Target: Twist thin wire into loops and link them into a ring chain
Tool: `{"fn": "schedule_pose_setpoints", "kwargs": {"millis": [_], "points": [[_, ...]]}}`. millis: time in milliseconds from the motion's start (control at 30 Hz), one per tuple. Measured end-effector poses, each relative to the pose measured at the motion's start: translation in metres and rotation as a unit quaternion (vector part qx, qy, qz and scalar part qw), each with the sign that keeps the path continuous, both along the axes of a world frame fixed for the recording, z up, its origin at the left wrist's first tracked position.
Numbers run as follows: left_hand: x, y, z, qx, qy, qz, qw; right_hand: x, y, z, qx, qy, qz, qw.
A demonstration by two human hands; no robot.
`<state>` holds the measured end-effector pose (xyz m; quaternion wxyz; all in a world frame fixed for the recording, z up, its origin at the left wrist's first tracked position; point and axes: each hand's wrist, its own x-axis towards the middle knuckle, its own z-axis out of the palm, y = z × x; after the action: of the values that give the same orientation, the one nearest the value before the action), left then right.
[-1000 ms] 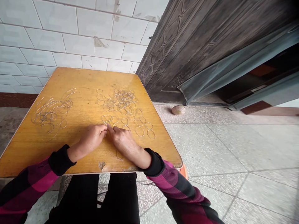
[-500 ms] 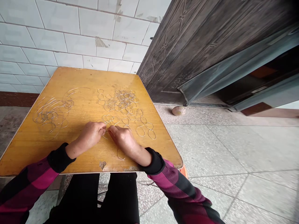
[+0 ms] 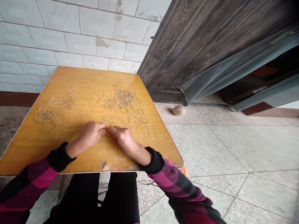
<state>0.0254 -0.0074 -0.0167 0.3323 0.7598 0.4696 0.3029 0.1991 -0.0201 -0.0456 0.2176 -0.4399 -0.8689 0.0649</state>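
Note:
My left hand and my right hand meet over the table, fingertips pinched close together. Between them is a thin wire, partly hidden by the fingers, with a curved part showing below. Just beyond my fingers lie figure-eight wire loops. A heap of similar wire loops lies farther back. Over on the left is a spread of loose curved wires. One bent piece of wire shows under my right wrist.
The yellow wooden table has a chipped front edge. White tiles cover the wall behind it. A dark carved door stands to the right, with a roundish stone-like object on the floor near it.
My right fingertips have moved slightly left, closer to the left ones. The wires on the table lie as before.

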Motion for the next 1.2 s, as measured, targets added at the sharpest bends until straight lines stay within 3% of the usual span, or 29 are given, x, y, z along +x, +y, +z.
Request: {"fn": "schedule_pose_setpoints", "kwargs": {"millis": [167,300,400,567,667,1033,1133,1200], "points": [[-0.008,0.005,-0.002,0.012,0.018,0.002,1.000,0.001,0.003,0.007,-0.110,0.148,0.005,0.983],[-0.015,0.012,-0.004,-0.004,-0.027,0.028,0.999,0.001,0.007,0.009,-0.221,0.276,-0.014,0.935],[-0.016,0.014,-0.004,-0.036,-0.043,0.038,0.998,0.000,0.011,0.004,-0.307,0.390,-0.012,0.868],[-0.015,0.014,-0.003,-0.045,-0.043,0.042,0.997,-0.001,0.018,-0.004,-0.469,0.504,0.014,0.725],[-0.014,0.014,-0.004,-0.018,-0.026,0.034,0.999,-0.002,0.019,-0.006,-0.494,0.532,0.016,0.688],[-0.014,0.014,-0.003,0.056,0.138,0.005,0.989,-0.003,0.016,-0.008,-0.510,0.533,0.011,0.676],[-0.013,0.010,0.001,0.061,0.167,-0.014,0.984,0.002,0.018,-0.002,-0.509,0.478,0.020,0.716],[-0.012,0.007,0.002,0.078,0.184,-0.038,0.979,0.005,0.018,0.003,-0.465,0.461,0.023,0.756]]}}
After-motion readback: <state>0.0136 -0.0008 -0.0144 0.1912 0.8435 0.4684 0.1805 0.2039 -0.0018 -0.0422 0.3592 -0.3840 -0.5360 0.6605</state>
